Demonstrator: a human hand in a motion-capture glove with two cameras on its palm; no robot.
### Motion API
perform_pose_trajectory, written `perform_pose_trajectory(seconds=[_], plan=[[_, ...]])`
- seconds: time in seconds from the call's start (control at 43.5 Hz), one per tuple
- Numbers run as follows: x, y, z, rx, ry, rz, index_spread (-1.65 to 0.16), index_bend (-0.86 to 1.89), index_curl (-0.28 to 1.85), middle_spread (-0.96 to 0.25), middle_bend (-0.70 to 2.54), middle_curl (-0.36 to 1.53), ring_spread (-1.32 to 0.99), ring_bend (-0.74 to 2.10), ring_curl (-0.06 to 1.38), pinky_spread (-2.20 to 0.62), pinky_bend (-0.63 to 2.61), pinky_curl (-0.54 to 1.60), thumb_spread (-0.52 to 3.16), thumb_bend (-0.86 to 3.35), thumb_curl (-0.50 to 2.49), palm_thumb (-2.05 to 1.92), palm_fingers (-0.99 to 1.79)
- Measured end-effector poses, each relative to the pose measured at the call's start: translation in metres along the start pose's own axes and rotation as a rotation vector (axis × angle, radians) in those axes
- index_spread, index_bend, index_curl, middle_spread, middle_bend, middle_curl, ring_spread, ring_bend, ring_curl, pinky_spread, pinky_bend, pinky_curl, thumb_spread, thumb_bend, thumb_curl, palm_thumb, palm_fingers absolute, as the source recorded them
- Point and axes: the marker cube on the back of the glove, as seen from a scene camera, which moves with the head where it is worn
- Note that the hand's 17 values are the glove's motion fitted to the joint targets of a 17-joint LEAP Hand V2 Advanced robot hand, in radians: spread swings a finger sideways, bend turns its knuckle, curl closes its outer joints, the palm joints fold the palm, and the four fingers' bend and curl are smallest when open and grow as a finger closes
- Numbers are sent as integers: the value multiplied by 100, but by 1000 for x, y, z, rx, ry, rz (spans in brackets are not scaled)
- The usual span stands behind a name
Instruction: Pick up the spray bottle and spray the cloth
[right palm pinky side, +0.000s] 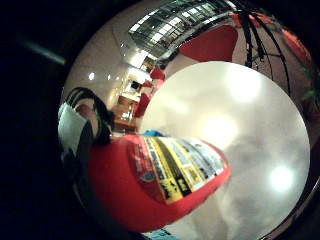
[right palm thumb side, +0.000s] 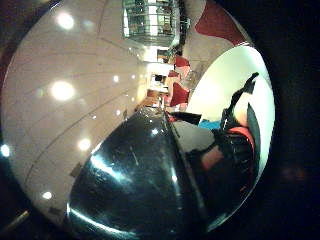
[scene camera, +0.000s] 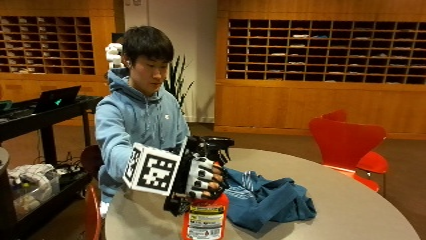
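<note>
A red bottle held over the table.

The gloved right hand (scene camera: 200, 181) curls its fingers round the red spray bottle (scene camera: 205, 217) with a black top, lifted upright, it seems. The blue cloth (scene camera: 269, 198) lies at its 3 o'clock on the round table (scene camera: 346, 210).
</note>
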Motion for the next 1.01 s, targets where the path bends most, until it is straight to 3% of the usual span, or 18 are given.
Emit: perform_pose_trajectory(seconds=[0.161, 0.344, 0.62, 0.804, 1.01], plan=[[-32, 18, 25, -142, 220, -82, -20, 41, 44, -12, 51, 48, -18, 51, 39, -21, 30, 36, 39, -3, 61, 89, 144], [-77, 51, 60, -338, 665, -211, -19, 44, 47, -12, 54, 49, -18, 54, 41, -25, 35, 39, 32, -4, 65, 88, 143], [-144, 91, 92, -433, 1333, -337, -19, 45, 49, -12, 56, 49, -18, 56, 43, -28, 38, 40, 28, -4, 70, 86, 142], [-172, 106, 113, -487, 1474, -325, -19, 46, 50, -12, 57, 49, -18, 56, 43, -28, 39, 40, 26, -4, 72, 85, 142], [-157, 127, 161, -549, 1607, -316, -19, 46, 50, -12, 57, 48, -18, 56, 43, -29, 39, 40, 27, -4, 73, 85, 142]])
